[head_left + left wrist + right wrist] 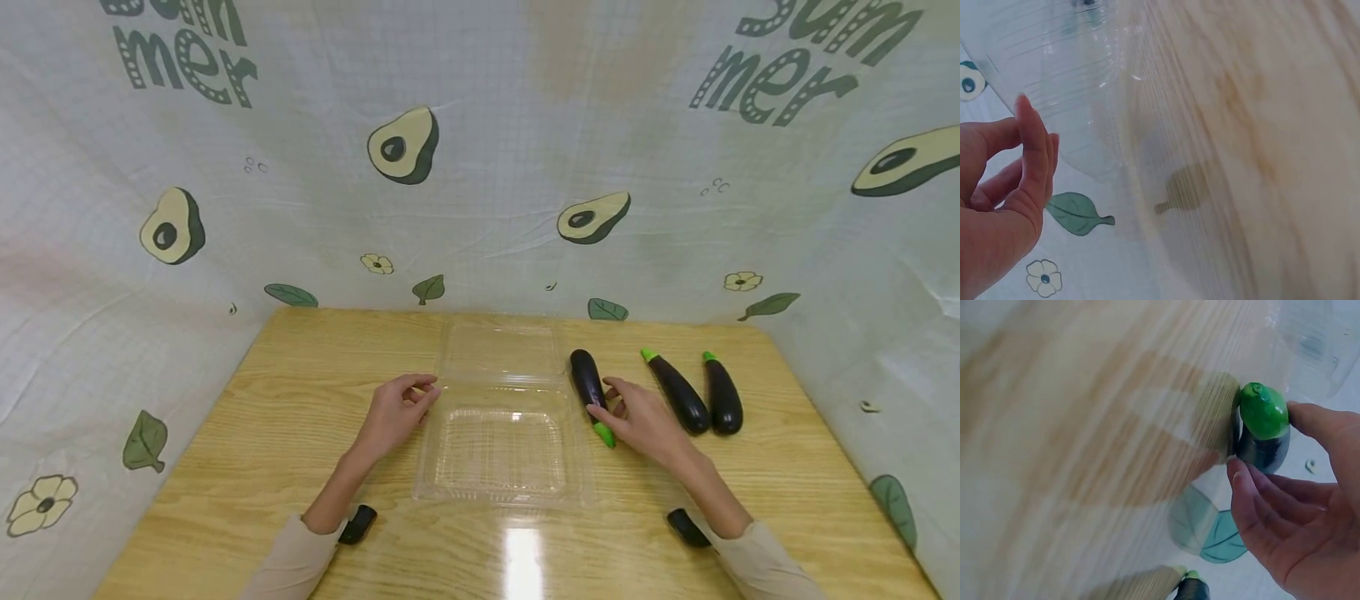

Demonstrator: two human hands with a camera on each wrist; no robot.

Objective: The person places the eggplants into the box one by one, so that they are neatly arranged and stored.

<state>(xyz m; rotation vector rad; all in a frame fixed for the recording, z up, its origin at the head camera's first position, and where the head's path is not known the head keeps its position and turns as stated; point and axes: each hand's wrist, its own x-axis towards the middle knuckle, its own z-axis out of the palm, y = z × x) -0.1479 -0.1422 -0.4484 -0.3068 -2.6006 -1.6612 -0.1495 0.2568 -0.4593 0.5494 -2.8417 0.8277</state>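
A clear plastic clamshell container (498,497) lies with its lid (498,350) folded back. My left hand (393,412) is at the container's left side near the hinge, fingers loosely bent and holding nothing. To the container's right, my right hand (643,423) pinches a dark purple eggplant (585,375) near its green stem end (1264,411). The right wrist view has the thumb on one side of that eggplant and the fingertips on the other. Its stem points toward me in the head view.
Two more eggplants, one slanted (678,392) and one at the far right (723,396), lie beyond my right hand with stems pointing away. A printed cloth (487,167) hangs behind and beside the wooden table (300,392). Black bands (358,525) sit at both wrists.
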